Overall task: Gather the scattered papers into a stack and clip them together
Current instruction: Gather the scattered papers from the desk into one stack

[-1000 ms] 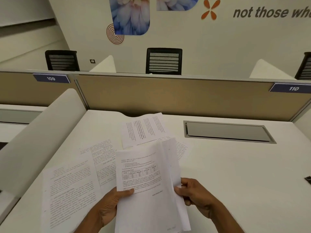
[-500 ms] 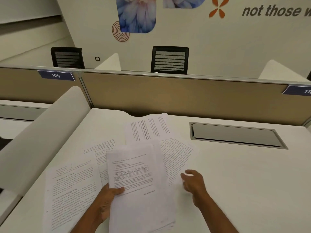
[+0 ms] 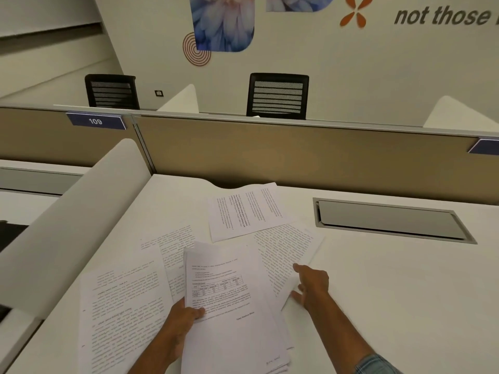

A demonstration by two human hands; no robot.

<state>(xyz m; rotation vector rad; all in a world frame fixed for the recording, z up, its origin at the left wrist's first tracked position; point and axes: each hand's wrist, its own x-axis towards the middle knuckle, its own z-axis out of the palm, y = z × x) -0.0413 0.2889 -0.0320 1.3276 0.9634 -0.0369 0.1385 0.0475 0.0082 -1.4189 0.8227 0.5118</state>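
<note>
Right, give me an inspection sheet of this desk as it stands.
Surface: white desk, bare on the right side.
Job's things: gathered stack lying in front; loose sheets still out: near-left sheet, one part-hidden behind it, far sheet, right sheet. No clip seen.
Clutter: nothing seen.
Grips: left hand pinches the stack's left edge, thumb on top; right hand open, fingers spread on the right sheet's near corner.
Cables: nothing seen; closed cable hatch set in the desk.
Surroundings: tan partition, label 109, white side divider, two black chairs beyond, wall graphics.
</note>
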